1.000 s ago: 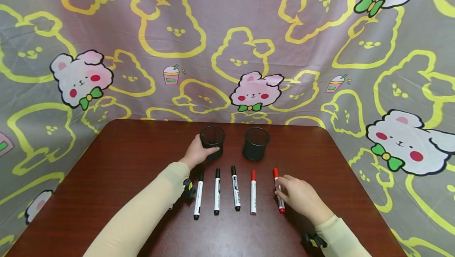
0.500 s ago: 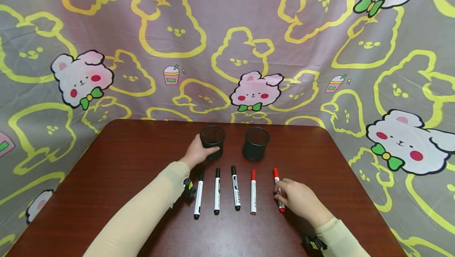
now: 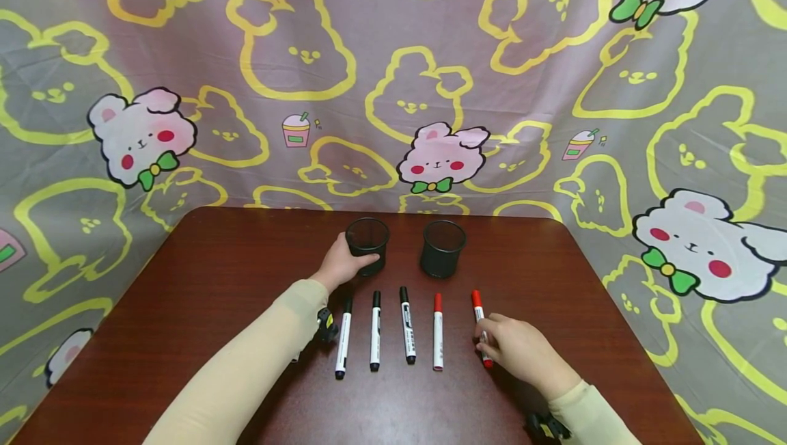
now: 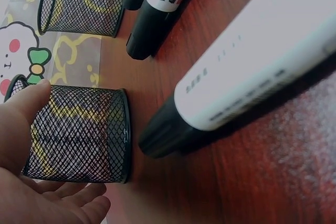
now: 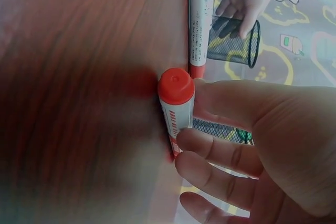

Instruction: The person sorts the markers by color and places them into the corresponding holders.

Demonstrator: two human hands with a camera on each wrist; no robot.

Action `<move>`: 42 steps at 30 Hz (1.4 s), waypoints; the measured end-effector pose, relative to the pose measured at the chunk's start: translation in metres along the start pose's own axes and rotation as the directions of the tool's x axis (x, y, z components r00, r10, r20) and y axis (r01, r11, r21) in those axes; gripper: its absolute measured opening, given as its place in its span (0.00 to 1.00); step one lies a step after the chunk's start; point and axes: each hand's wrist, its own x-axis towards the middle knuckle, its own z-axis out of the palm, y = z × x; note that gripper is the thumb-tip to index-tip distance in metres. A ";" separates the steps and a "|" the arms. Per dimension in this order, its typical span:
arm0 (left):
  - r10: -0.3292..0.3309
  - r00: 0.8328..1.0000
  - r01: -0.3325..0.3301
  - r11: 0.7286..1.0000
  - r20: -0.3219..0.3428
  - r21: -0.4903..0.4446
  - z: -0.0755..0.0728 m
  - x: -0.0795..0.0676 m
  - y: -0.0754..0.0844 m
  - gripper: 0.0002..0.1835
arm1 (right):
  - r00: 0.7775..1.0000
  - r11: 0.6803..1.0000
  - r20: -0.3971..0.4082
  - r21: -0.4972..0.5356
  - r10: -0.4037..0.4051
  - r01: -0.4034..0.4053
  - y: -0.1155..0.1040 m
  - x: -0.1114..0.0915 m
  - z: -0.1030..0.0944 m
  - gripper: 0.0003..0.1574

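My left hand holds a black mesh pen holder, thumb across its near side and the other fingers around the far side. The pen holder stands upright at the back of the table. At the right end of a row of markers, my right hand has its thumb and curled fingers about a white whiteboard marker with red ends, which lies on the table. Its fingertips overlap the barrel in the right wrist view. Beside it lies another red-capped marker.
A second mesh pen holder stands upright right of the held one. Black-capped markers lie in the row: a left one, a middle one and a right one. A patterned cloth hangs behind the brown table.
My right hand has shifted slightly toward me along the red marker, its fingers drawing in a little. My left hand and both pen holders stay in place.
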 end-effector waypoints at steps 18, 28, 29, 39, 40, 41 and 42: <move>0.000 1.000 0.000 1.000 0.001 0.009 -0.001 -0.002 0.002 0.51 | 0.998 0.999 0.057 0.043 0.020 -0.022 -0.003 -0.008 -0.003 0.15; -0.003 1.000 0.003 1.000 -0.005 0.011 -0.001 -0.002 0.002 0.51 | 0.999 0.999 0.032 0.021 -0.031 0.031 -0.003 -0.012 -0.002 0.16; -0.004 1.000 0.004 1.000 -0.005 0.013 -0.001 -0.002 0.002 0.51 | 0.999 0.999 0.031 0.020 -0.036 0.035 -0.003 -0.013 -0.001 0.16; 0.003 1.000 -0.003 1.000 -0.006 0.012 0.000 -0.001 0.001 0.50 | 0.998 0.998 0.034 0.029 -0.054 0.053 -0.002 -0.013 0.003 0.15; 0.004 1.000 -0.004 1.000 -0.006 0.011 0.000 -0.001 0.001 0.50 | 0.998 0.998 0.037 0.033 -0.054 0.053 -0.002 -0.013 0.003 0.15; 0.006 1.000 -0.006 1.000 -0.005 0.010 0.000 -0.001 0.001 0.50 | 0.998 0.998 0.040 0.036 -0.055 0.053 -0.003 -0.013 0.003 0.16; 0.007 1.000 -0.007 1.000 -0.004 0.009 0.000 -0.001 0.001 0.50 | 0.998 0.998 0.044 0.041 -0.051 0.049 -0.003 -0.013 0.002 0.16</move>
